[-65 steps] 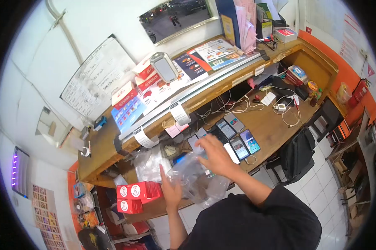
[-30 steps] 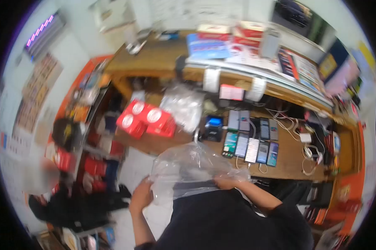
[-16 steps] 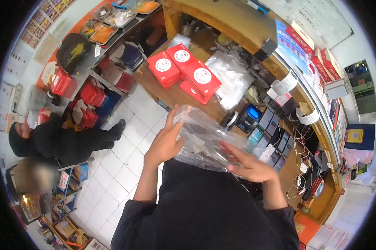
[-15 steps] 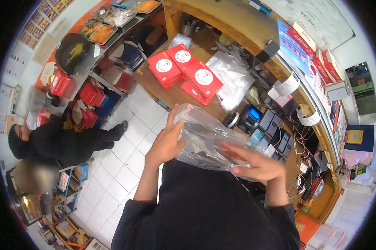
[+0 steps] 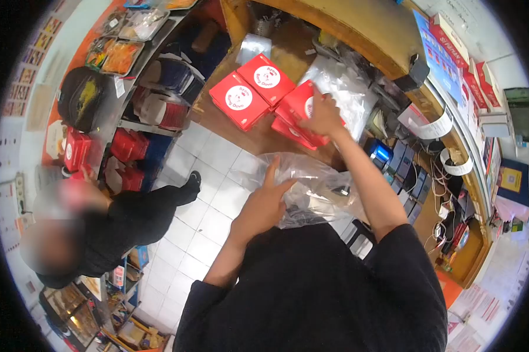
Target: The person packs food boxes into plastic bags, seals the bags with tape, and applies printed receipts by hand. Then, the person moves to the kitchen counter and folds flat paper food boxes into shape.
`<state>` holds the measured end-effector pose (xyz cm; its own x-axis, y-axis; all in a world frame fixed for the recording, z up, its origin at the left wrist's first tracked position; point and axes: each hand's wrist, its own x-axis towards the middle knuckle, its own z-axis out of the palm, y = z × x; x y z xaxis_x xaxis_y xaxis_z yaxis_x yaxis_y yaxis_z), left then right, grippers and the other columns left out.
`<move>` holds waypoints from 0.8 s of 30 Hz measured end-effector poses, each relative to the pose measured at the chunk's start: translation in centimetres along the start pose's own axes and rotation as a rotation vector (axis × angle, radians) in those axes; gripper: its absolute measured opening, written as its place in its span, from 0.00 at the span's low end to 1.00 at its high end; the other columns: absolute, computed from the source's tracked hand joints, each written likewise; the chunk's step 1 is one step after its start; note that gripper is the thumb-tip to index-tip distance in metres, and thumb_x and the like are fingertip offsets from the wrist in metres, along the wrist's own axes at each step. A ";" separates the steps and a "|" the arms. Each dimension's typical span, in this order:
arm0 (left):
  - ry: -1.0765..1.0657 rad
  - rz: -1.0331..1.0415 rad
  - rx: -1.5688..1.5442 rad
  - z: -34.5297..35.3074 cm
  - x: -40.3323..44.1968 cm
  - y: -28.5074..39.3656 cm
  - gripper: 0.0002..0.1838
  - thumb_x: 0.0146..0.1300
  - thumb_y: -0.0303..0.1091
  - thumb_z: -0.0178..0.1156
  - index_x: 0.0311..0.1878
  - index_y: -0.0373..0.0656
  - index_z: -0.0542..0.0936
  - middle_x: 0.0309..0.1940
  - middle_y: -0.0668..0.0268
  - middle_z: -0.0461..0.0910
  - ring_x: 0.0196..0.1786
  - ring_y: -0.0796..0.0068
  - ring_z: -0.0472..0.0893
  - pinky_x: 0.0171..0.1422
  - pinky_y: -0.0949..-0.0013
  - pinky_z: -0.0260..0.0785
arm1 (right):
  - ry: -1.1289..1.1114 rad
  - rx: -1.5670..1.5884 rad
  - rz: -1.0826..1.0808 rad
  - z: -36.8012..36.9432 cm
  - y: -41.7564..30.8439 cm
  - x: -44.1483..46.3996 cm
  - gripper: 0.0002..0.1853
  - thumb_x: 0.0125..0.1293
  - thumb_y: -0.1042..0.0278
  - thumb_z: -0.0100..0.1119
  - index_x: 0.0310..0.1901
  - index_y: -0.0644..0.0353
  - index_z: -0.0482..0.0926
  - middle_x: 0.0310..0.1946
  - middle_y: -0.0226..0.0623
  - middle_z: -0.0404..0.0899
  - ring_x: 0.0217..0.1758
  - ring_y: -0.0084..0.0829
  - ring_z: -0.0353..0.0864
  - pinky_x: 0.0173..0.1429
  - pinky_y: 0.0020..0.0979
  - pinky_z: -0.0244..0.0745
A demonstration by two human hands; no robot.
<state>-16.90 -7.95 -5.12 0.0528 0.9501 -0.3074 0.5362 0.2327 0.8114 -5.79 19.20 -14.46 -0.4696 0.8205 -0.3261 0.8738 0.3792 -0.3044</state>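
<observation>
Right hand (image 5: 326, 120) on a red box (image 5: 292, 107), left hand (image 5: 261, 208) at a clear bag (image 5: 314, 193)

Nearest is the person's black shirt (image 5: 335, 287); just beyond it the bag spreads above the tiled floor (image 5: 214, 176), in front of the near edge of the table (image 5: 238, 134); the left hand is at the bag's left side, index finger pointing away from the body and thumb spread from it; the right forearm passes over the bag's right side; the right hand touches the box near the table's near edge, thumb and fingers spread over the right part of its top; whether either hand's fingers close in a grip, I cannot tell from this angle.

That box sits askew over a lower box (image 5: 292, 134); to their left, two labelled boxes (image 5: 239, 101) (image 5: 267, 76) lie side by side toward the table's left corner; a heap of clear plastic (image 5: 349, 88) lies just beyond the right-hand stack; farther right along the table stand a device with a blue screen (image 5: 382, 154) and rows of phones (image 5: 400, 161).

Past the table's left end, a co-worker in black (image 5: 135, 226), partly blurred, is beside a shelf (image 5: 113, 108) with more red cartons (image 5: 127, 145), a dark pan (image 5: 82, 100) and food trays (image 5: 123, 57); beyond the table's far side runs a raised wooden counter (image 5: 358, 16), with a blue leaflet (image 5: 433, 53) and red-and-white packs (image 5: 450, 40) near its edge.
</observation>
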 end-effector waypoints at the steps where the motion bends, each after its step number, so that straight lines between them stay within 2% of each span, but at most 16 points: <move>1: 0.002 -0.009 0.014 -0.4 0.4 -0.1 0.31 0.57 0.22 0.59 0.67 0.42 0.72 0.80 0.43 0.46 0.58 0.34 0.78 0.62 0.47 0.74 | 0.065 0.111 -0.035 -0.8 1.8 -0.2 0.68 0.40 0.45 0.79 0.81 0.52 0.45 0.64 0.67 0.65 0.68 0.65 0.67 0.72 0.54 0.65; 3: -0.001 -0.029 0.033 -1.0 1.2 0.6 0.33 0.58 0.23 0.60 0.69 0.43 0.69 0.79 0.42 0.46 0.61 0.32 0.76 0.62 0.46 0.73 | 0.090 0.377 -0.242 -6.2 3.7 -3.3 0.65 0.44 0.44 0.78 0.80 0.54 0.50 0.67 0.61 0.67 0.70 0.54 0.69 0.75 0.46 0.63; 4: -0.012 -0.028 -0.005 -1.7 1.6 1.3 0.36 0.58 0.24 0.61 0.72 0.42 0.65 0.78 0.38 0.47 0.65 0.27 0.71 0.67 0.45 0.70 | 0.045 0.517 -0.365 -9.3 4.2 -5.7 0.63 0.45 0.43 0.79 0.78 0.61 0.53 0.68 0.60 0.68 0.68 0.50 0.72 0.73 0.44 0.66; 6: 0.051 0.029 0.075 -2.3 1.8 2.7 0.37 0.56 0.23 0.60 0.71 0.37 0.63 0.78 0.37 0.46 0.60 0.29 0.75 0.62 0.45 0.72 | -0.272 0.704 -0.326 -15.7 3.9 -11.9 0.59 0.48 0.45 0.78 0.78 0.61 0.56 0.63 0.48 0.75 0.57 0.37 0.80 0.65 0.35 0.72; 7: 0.078 0.059 0.121 -2.5 1.8 3.4 0.37 0.55 0.22 0.59 0.71 0.35 0.62 0.79 0.37 0.45 0.58 0.30 0.77 0.60 0.45 0.73 | -0.389 0.733 -0.398 -17.0 4.3 -14.1 0.59 0.49 0.44 0.77 0.78 0.61 0.55 0.60 0.47 0.78 0.55 0.33 0.81 0.62 0.33 0.73; 9: 0.059 0.018 0.123 -2.8 1.1 5.2 0.39 0.55 0.22 0.60 0.72 0.34 0.60 0.77 0.35 0.47 0.59 0.27 0.74 0.61 0.45 0.72 | -0.703 0.593 -0.400 -17.1 4.1 -16.7 0.57 0.53 0.36 0.72 0.77 0.61 0.59 0.63 0.52 0.75 0.62 0.38 0.77 0.67 0.37 0.70; 11: 0.098 0.049 0.158 -2.4 -0.9 6.9 0.40 0.55 0.22 0.60 0.72 0.33 0.59 0.77 0.33 0.47 0.60 0.26 0.73 0.61 0.44 0.72 | -0.962 0.541 -0.315 -14.4 3.1 -17.8 0.55 0.53 0.33 0.70 0.77 0.59 0.61 0.69 0.53 0.71 0.71 0.39 0.71 0.74 0.39 0.64; 13: 0.098 0.022 0.181 -1.0 -3.1 8.3 0.40 0.57 0.23 0.60 0.73 0.32 0.58 0.70 0.29 0.57 0.58 0.24 0.73 0.60 0.43 0.71 | -0.878 0.501 -0.404 -4.7 4.5 -16.4 0.55 0.57 0.22 0.58 0.73 0.63 0.65 0.66 0.59 0.73 0.69 0.49 0.73 0.72 0.46 0.66; 15: 0.062 -0.065 0.182 0.9 -4.8 8.7 0.40 0.58 0.23 0.60 0.74 0.31 0.57 0.66 0.28 0.62 0.57 0.24 0.73 0.60 0.42 0.70 | -0.998 0.565 -0.540 -2.3 0.6 -14.8 0.54 0.59 0.21 0.54 0.71 0.66 0.68 0.67 0.59 0.72 0.70 0.49 0.73 0.76 0.42 0.62; 16: 0.055 -0.060 0.166 1.7 -4.8 9.2 0.40 0.58 0.24 0.60 0.73 0.29 0.57 0.61 0.28 0.67 0.56 0.25 0.73 0.58 0.43 0.70 | -0.976 0.575 -0.599 0.2 -1.3 -14.1 0.54 0.59 0.22 0.54 0.71 0.65 0.66 0.68 0.58 0.70 0.71 0.51 0.70 0.76 0.45 0.59; 18: 0.043 -0.110 0.123 3.2 -5.7 10.5 0.43 0.59 0.27 0.63 0.74 0.23 0.53 0.66 0.28 0.64 0.67 0.30 0.67 0.71 0.50 0.62 | -0.744 0.487 -0.604 7.2 -4.6 -13.3 0.53 0.59 0.23 0.55 0.73 0.63 0.63 0.71 0.57 0.65 0.74 0.54 0.63 0.78 0.50 0.53; 19: 0.039 -0.133 0.096 3.7 -6.3 11.1 0.46 0.59 0.28 0.64 0.74 0.20 0.51 0.68 0.29 0.62 0.73 0.33 0.64 0.77 0.53 0.58 | -0.566 0.422 -0.531 10.9 -5.4 -13.3 0.53 0.59 0.24 0.55 0.74 0.62 0.62 0.72 0.57 0.62 0.75 0.56 0.60 0.78 0.53 0.50; 20: 0.098 -0.036 0.180 3.7 -7.2 11.9 0.41 0.59 0.24 0.61 0.72 0.20 0.54 0.64 0.26 0.64 0.67 0.27 0.68 0.70 0.48 0.64 | -0.369 0.392 -0.418 14.8 -5.5 -13.6 0.54 0.59 0.25 0.55 0.75 0.61 0.60 0.74 0.56 0.59 0.77 0.57 0.56 0.79 0.55 0.47; 22: 0.307 -0.075 0.178 3.9 -8.4 11.2 0.43 0.59 0.24 0.61 0.74 0.19 0.51 0.68 0.27 0.62 0.72 0.30 0.63 0.75 0.51 0.58 | -0.031 0.437 -0.201 19.6 -3.2 -13.6 0.54 0.58 0.26 0.56 0.77 0.59 0.57 0.77 0.55 0.54 0.80 0.61 0.50 0.80 0.61 0.41; 23: 0.407 -0.092 0.176 3.9 -9.0 10.5 0.44 0.58 0.24 0.61 0.74 0.19 0.50 0.70 0.28 0.61 0.75 0.31 0.60 0.78 0.52 0.56 | 0.057 0.464 -0.129 21.0 -1.3 -13.7 0.54 0.58 0.27 0.57 0.77 0.58 0.56 0.78 0.55 0.51 0.81 0.62 0.46 0.81 0.63 0.38; 24: 0.421 -0.140 0.103 3.6 -8.8 9.4 0.46 0.58 0.22 0.60 0.76 0.21 0.48 0.73 0.29 0.57 0.78 0.35 0.57 0.81 0.56 0.51 | -0.036 0.390 -0.076 18.4 0.9 -14.7 0.52 0.59 0.28 0.57 0.77 0.58 0.57 0.77 0.54 0.54 0.80 0.60 0.49 0.81 0.62 0.40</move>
<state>-9.29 -14.88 3.46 -0.3620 0.9176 -0.1644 0.5959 0.3634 0.7161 -0.38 -0.40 -26.36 -0.5414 0.7782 -0.3184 0.7259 0.2416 -0.6439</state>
